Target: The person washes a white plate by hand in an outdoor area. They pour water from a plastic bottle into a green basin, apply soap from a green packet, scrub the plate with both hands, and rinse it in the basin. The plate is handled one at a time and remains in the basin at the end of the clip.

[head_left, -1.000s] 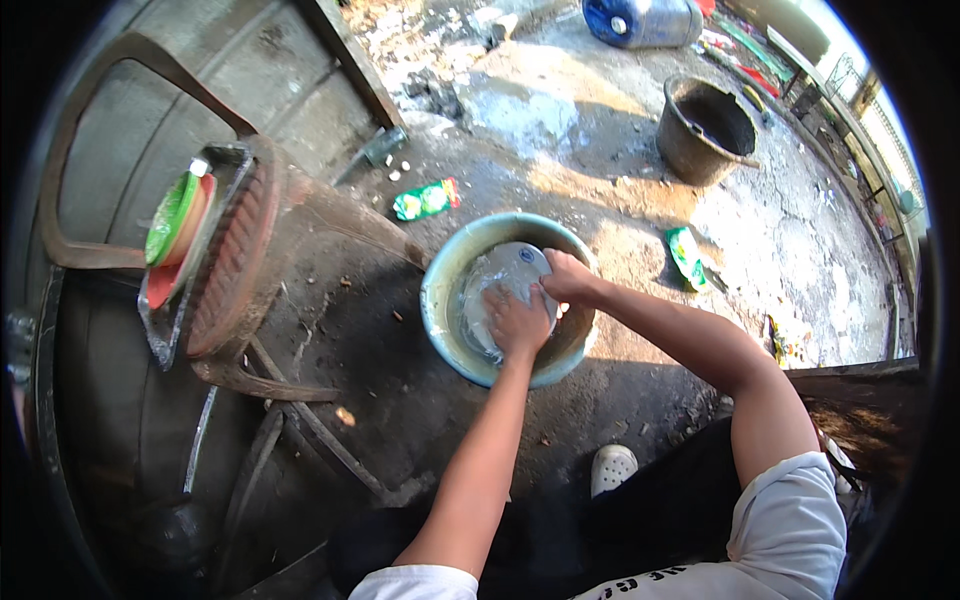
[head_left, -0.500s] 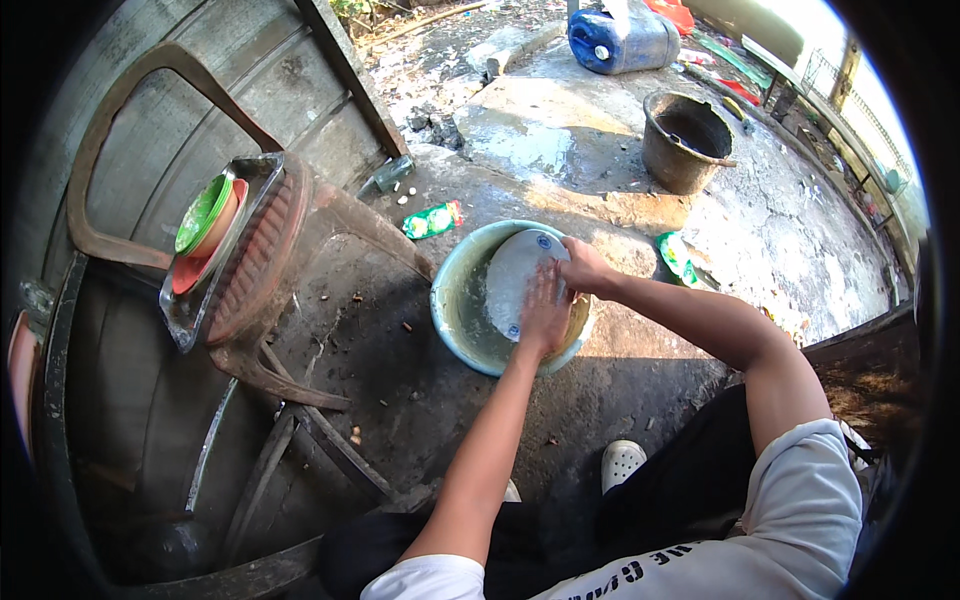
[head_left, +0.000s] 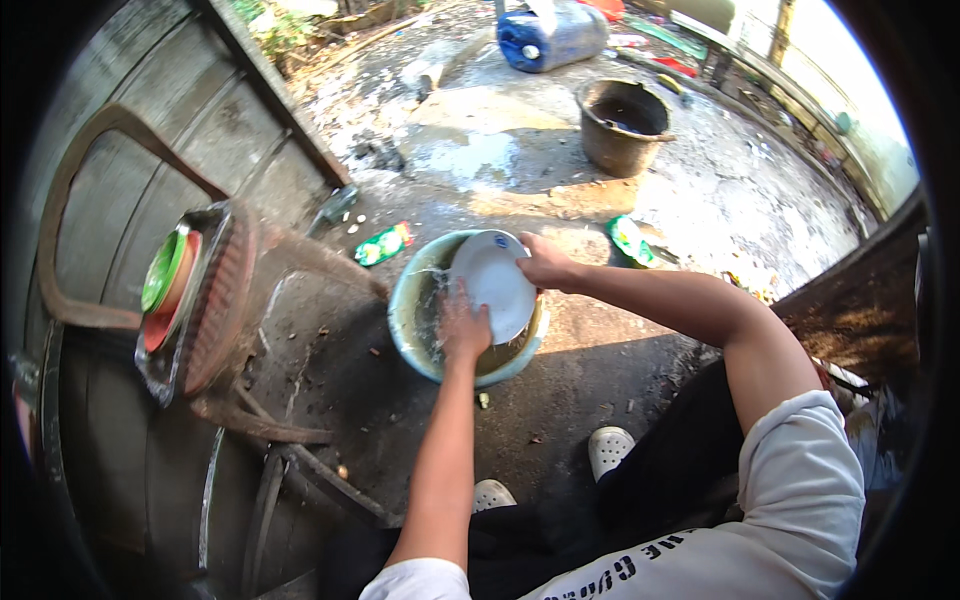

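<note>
A white plate [head_left: 497, 281] with a small blue mark near its rim is tilted over a round, pale blue-green basin [head_left: 401, 335] of water. My right hand [head_left: 547, 264] grips its upper right rim. At the lower left rim is my left hand [head_left: 466, 325], its thumb across the plate's face and its other fingers along the edge, partly blurred. Water splashes beside these fingers.
Left of the basin stands a worn reddish-brown plastic chair [head_left: 222, 300], bearing a metal tray [head_left: 190, 355] with green and red bowls [head_left: 165, 270]. A dark bucket [head_left: 618, 135], a blue drum [head_left: 550, 38] and green packets [head_left: 382, 244] lie beyond.
My left hand has slid from the plate's face to its lower left rim, and water now splashes there. The plate has turned more face-up. The whole view has shifted.
</note>
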Action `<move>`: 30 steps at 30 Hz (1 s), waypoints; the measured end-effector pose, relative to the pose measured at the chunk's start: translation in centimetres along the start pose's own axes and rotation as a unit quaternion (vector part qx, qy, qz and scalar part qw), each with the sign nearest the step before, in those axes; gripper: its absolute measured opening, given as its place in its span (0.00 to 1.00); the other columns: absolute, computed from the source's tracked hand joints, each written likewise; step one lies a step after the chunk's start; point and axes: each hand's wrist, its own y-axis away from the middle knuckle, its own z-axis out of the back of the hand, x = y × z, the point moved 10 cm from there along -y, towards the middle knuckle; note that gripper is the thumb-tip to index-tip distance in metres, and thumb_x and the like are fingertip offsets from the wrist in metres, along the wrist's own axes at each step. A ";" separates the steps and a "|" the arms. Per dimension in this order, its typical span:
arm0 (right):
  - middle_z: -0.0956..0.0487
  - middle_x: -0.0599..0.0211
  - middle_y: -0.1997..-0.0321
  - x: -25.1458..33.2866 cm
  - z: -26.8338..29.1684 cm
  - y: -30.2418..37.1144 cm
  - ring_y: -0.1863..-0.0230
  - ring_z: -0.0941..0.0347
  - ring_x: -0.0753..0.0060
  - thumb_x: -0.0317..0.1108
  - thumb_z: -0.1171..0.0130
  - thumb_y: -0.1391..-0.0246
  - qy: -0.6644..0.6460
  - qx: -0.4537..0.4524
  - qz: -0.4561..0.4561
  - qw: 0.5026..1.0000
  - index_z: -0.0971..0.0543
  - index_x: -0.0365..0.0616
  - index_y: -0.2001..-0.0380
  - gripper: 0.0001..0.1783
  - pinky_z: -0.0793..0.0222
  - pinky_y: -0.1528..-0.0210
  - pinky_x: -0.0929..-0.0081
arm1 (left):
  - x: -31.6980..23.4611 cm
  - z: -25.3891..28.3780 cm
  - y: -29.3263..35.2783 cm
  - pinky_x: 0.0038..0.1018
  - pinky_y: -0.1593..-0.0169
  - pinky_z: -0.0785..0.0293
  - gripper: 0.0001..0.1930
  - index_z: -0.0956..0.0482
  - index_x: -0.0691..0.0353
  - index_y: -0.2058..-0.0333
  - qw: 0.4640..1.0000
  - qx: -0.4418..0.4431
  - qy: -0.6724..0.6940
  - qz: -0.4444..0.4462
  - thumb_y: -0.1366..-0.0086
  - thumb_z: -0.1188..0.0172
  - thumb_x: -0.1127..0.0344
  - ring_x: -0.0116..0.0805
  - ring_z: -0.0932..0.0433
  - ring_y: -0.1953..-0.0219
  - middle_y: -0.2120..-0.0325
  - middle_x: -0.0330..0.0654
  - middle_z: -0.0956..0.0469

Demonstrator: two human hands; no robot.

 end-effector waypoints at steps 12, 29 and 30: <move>0.16 0.51 0.58 -7.6 10.5 -5.4 0.65 0.16 0.66 0.39 0.50 0.32 -0.188 0.203 -0.010 0.961 0.27 0.37 0.47 0.18 0.18 0.64 0.70 | -2.9 3.6 -2.4 0.32 0.59 0.18 0.20 0.27 0.66 0.46 0.761 0.113 0.628 0.120 0.33 0.48 0.62 0.38 0.16 0.58 0.59 0.45 0.18; 0.19 0.59 0.62 -24.1 22.7 7.8 0.54 0.23 0.56 0.30 0.50 0.42 0.301 -0.490 0.075 0.815 0.23 0.43 0.59 0.10 0.38 0.44 0.54 | 2.8 5.4 -2.2 0.33 0.55 0.21 0.26 0.30 0.67 0.41 0.772 0.031 0.615 0.159 0.36 0.47 0.60 0.40 0.20 0.51 0.50 0.47 0.22; 0.19 0.57 0.64 -23.9 24.2 8.6 0.57 0.22 0.53 0.30 0.49 0.42 0.275 -0.469 0.064 0.837 0.23 0.44 0.60 0.09 0.35 0.47 0.55 | 2.8 5.2 -2.5 0.37 0.52 0.21 0.26 0.30 0.69 0.42 0.769 0.040 0.617 0.162 0.35 0.47 0.59 0.42 0.19 0.52 0.51 0.48 0.21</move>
